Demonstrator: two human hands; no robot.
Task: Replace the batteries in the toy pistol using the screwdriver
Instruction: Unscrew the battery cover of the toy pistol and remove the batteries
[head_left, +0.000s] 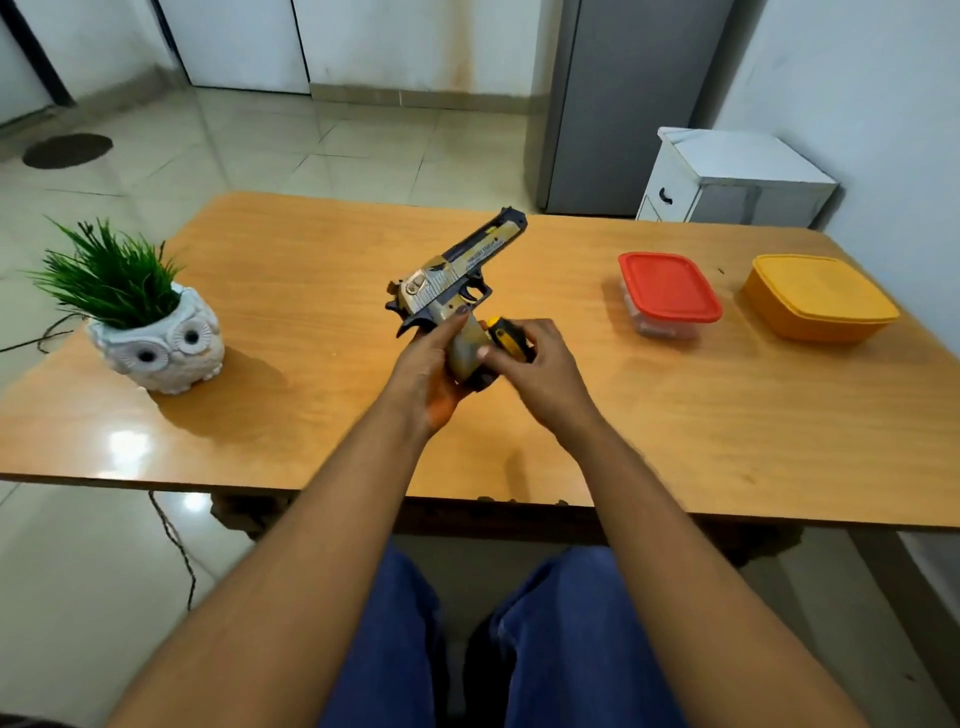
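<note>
The toy pistol (457, 270), tan and dark blue, is held above the middle of the wooden table (322, 415), barrel pointing up and away to the right. My left hand (431, 364) grips its handle from the left, thumb along the frame. My right hand (540, 374) is closed around a screwdriver (506, 335) with a yellow and black handle, pressed against the right side of the pistol grip. The screwdriver's tip is hidden between the grip and my fingers.
A white owl pot with green grass (156, 338) stands at the table's left. A clear box with a red lid (667, 293) and a yellow box (818, 296) sit at the right. A white cabinet (737, 176) stands behind the table.
</note>
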